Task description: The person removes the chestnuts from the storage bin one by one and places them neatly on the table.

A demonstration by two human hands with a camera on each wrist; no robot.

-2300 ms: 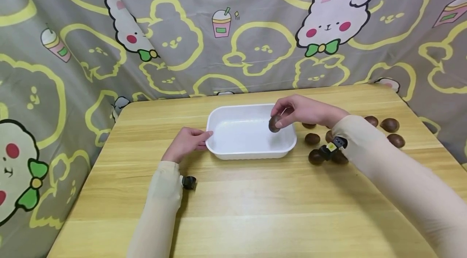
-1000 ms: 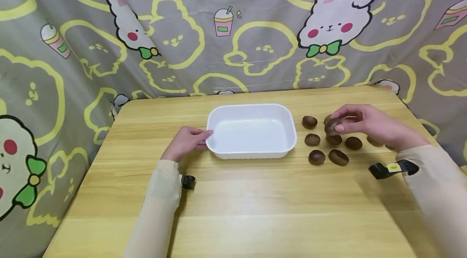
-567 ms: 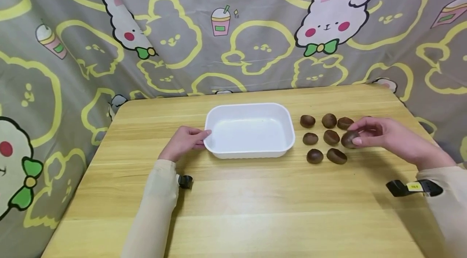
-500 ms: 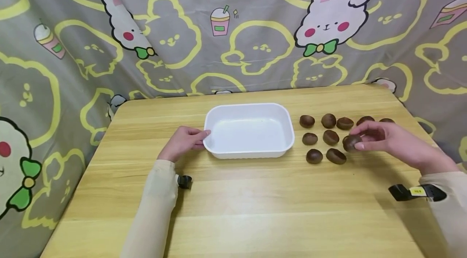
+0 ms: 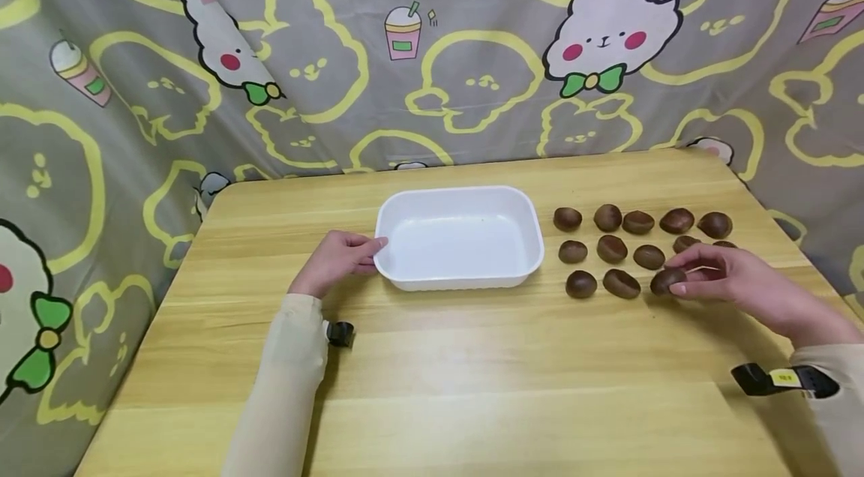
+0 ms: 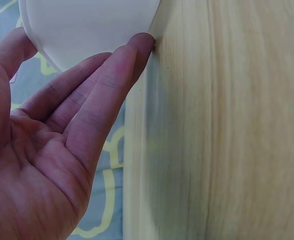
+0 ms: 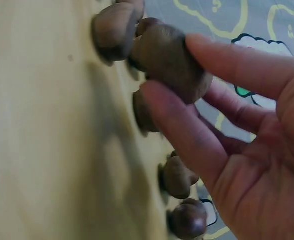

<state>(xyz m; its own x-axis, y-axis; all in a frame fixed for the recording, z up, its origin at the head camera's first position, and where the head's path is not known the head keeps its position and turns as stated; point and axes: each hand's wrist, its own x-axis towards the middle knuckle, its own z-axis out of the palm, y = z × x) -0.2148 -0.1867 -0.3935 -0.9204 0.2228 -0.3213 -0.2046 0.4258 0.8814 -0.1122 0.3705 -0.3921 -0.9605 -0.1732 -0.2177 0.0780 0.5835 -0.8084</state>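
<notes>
Between the thumb and fingers of my right hand [image 5: 752,286] is a brown chestnut [image 5: 665,282], beside the front row of chestnuts [image 5: 621,284]. The right wrist view shows the held chestnut [image 7: 169,60] pinched by the fingertips, just off the wood. My left hand [image 5: 337,263] grips the left end of a white plastic tray [image 5: 466,284], thumb over the rim and fingers on the outer wall. In the left wrist view, the tray [image 6: 91,30] rests against those fingers. No chestnuts lie inside it. Some chestnuts at the right are partly hidden by my right hand.
Several more chestnuts [image 5: 638,222] lie in rough rows right of the tray on the wooden table [image 5: 445,372]. A patterned grey curtain [image 5: 378,109] hangs behind and at the left of the table. Small black cameras [image 5: 340,334] sit on the wrists.
My right hand has carried the chestnut from above the tray rightward over the rows, then down toward the front row. The left hand has stayed on the tray.
</notes>
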